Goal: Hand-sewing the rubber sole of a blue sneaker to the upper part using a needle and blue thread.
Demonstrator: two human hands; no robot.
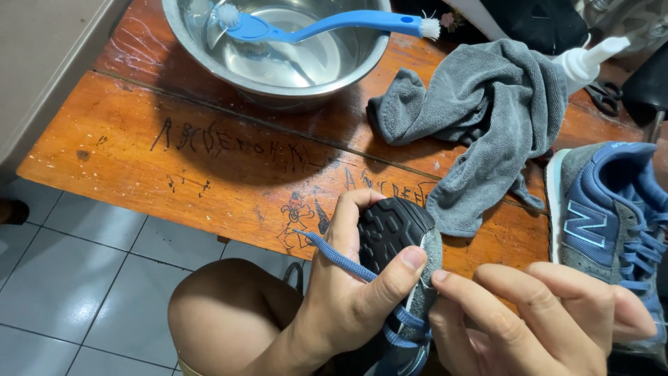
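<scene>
My left hand (pixel 355 292) grips a sneaker (pixel 393 233) held sole-up, its black tread and grey edge facing me, with my thumb pressed on the toe end. A blue shoelace (pixel 334 256) runs across my left hand and loops down by the shoe's side. My right hand (pixel 529 313) rests against the same shoe from the right, fingers curled at its grey edge by the lace. The matching blue and grey sneaker (pixel 605 216) stands on the wooden table at the right.
A worn wooden table (pixel 209 150) with scribbles holds a steel bowl (pixel 278 76) of water with a blue brush (pixel 327 24) across it, a crumpled grey towel (pixel 487 111), a white pump bottle (pixel 588 59) and scissors (pixel 604 94). My bare knee (pixel 223 313) is below, above grey floor tiles (pixel 76 278).
</scene>
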